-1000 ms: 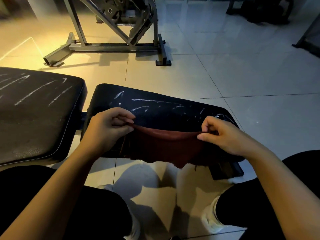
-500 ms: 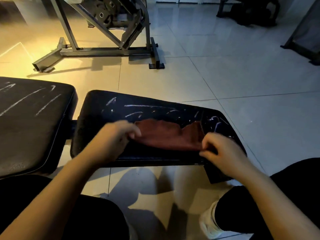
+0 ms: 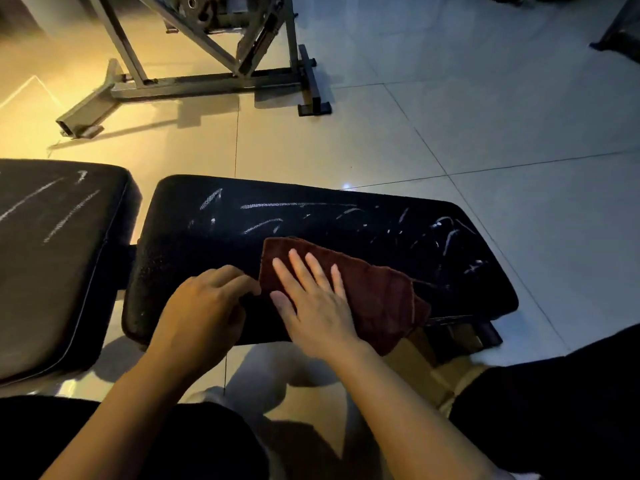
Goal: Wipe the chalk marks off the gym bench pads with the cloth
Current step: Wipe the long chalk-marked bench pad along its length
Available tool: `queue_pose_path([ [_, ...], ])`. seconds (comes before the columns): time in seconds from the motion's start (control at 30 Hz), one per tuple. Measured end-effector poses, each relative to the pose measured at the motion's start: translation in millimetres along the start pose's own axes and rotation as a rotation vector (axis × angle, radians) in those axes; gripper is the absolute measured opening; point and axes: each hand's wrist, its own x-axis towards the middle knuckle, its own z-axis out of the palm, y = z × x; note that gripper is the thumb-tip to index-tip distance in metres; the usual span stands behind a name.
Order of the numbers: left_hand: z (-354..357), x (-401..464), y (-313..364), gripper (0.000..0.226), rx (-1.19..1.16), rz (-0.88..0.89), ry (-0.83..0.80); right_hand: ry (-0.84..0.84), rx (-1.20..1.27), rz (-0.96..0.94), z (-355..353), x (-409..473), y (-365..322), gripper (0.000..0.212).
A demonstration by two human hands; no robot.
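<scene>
1. The dark red cloth (image 3: 374, 292) lies folded on the near half of the right-hand bench pad (image 3: 346, 230), its right corner drooping over the pad's front edge.
2. The right hand (image 3: 311, 303) lies flat on the cloth's left part, palm down, 4 fingers straight and slightly fanned, thumb out to the side.
3. The left hand (image 3: 204, 306) sits just beside it on the pad, fingers curled, their tips at the cloth's left edge; whether they pinch that edge or only touch it, I cannot tell.
4. White chalk marks (image 3: 266, 206) streak the pad beyond the cloth, with a denser scribble (image 3: 446, 233) toward its right end.
5. A 2nd pad (image 3: 52, 254) stands to the left, apart from the 1st by a narrow gap, and carries long pale chalk lines (image 3: 62, 220) of its own.
6. Behind both, a grey steel machine frame (image 3: 207, 77) rests on the glossy tiled floor (image 3: 450, 126).
7. The person's dark-clad knees fill the bottom corners.
</scene>
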Motion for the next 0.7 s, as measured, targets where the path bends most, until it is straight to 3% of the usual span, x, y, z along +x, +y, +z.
queue_pose_path([
  [0.1,8,7,2,0.015,0.018,-0.016,0.096,0.043,0.018,0.156,-1,17,30,0.058],
  [0.2,21,16,11,0.035,0.064,0.02,0.072,0.06,0.001,0.412,-10,26,81,0.057],
  [0.33,43,29,14,0.041,0.155,0.037,0.047,0.094,0.006,0.69,-19,12,138,0.059],
  [0.47,52,34,14,0.041,0.192,0.0,0.104,0.142,0.075,0.859,-20,5,133,0.06],
  [0.53,54,32,15,0.041,0.207,0.043,0.14,0.122,0.029,0.769,-13,3,99,0.06],
  [0.63,54,31,13,0.044,0.203,0.082,0.194,0.085,-0.01,0.314,-1,4,34,0.065],
  [0.7,53,29,13,0.045,0.199,0.077,0.216,0.02,-0.005,0.117,-6,14,23,0.063],
])
